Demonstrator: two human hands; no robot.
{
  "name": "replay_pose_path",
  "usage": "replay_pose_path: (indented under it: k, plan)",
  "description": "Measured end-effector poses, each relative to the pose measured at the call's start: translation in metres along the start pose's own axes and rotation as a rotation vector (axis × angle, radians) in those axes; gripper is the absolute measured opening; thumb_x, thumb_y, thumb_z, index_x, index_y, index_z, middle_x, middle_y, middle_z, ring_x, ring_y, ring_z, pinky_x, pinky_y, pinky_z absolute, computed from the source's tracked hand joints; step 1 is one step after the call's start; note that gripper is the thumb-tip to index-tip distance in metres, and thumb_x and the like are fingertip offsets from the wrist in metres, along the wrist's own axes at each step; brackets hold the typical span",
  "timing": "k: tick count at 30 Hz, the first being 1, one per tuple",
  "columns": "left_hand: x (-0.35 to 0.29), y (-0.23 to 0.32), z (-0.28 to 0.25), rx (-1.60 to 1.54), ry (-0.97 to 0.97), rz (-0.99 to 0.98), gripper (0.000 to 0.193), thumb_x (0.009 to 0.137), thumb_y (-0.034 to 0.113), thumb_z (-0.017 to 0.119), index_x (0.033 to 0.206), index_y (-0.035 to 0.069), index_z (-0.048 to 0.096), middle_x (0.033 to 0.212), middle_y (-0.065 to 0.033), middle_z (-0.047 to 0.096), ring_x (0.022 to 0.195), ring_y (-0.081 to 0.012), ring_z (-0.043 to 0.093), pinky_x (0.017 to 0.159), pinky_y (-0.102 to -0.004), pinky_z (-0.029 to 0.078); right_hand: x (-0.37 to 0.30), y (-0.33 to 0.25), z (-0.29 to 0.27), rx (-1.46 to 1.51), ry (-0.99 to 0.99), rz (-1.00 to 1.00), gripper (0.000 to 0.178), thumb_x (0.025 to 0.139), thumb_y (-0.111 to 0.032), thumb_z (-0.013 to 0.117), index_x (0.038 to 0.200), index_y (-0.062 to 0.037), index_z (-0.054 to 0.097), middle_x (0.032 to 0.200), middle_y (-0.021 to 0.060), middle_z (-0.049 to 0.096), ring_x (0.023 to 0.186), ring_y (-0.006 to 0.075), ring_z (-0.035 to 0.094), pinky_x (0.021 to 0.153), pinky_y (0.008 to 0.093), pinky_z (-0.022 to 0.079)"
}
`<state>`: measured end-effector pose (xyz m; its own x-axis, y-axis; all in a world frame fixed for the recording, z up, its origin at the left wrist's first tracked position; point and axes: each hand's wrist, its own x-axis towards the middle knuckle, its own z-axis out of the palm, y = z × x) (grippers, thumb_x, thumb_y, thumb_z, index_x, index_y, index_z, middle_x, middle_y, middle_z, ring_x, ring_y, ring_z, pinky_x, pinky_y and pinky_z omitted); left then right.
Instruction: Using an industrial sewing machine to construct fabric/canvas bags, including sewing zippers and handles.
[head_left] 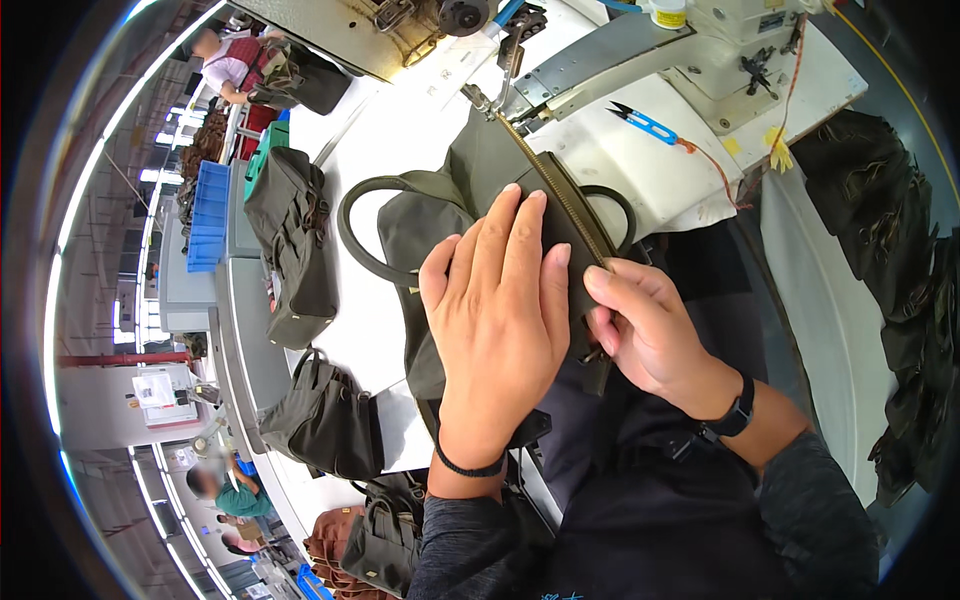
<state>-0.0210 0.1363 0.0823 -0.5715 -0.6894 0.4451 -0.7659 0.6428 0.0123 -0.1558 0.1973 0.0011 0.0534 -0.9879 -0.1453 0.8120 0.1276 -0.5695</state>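
Observation:
A dark olive handbag with rounded handles lies across the white table under the sewing machine. Along its top edge runs a brass-toothed zipper, whose far end reaches the machine's presser foot. My left hand rests flat on the bag's panel, fingers stretched out, just left of the zipper. With thumb and fingers, my right hand pinches the zipper's near end at the bag's edge. One handle loops out left of my left hand; the other shows beyond the zipper.
Blue thread snips on an orange cord lie on the machine bed's right. More dark bags stand along the left, with a blue crate behind. Dark bag pieces hang at the right. Other people work farther off.

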Motion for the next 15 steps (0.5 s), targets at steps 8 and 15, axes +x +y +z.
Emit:
replay_pose_path:
  k: [8, 15]
  plan:
    - [0.011, 0.004, -0.006, -0.004, -0.121, -0.015, 0.045, 0.101, 0.021, 0.066, 0.142, 0.003, 0.063, 0.14, -0.0133, 0.068, 0.122, -0.021, 0.066, 0.109, -0.0378, 0.034, 0.001, -0.012, 0.001, -0.035, -0.029, 0.045, 0.033, 0.11, -0.021, 0.06, 0.081, -0.0063, 0.058, 0.073, -0.0017, 0.053, 0.058, 0.0067, 0.05, 0.051, 0.023, 0.04]
    - [0.013, 0.004, -0.012, 0.003, -0.211, -0.055, 0.05, 0.099, 0.023, 0.066, 0.145, 0.002, 0.062, 0.141, -0.0135, 0.068, 0.12, -0.0205, 0.068, 0.109, -0.0366, 0.034, -0.002, -0.02, -0.001, -0.134, -0.059, 0.097, 0.034, 0.111, -0.025, 0.058, 0.083, -0.0043, 0.06, 0.072, -0.0016, 0.056, 0.058, 0.0052, 0.05, 0.051, 0.0226, 0.04]
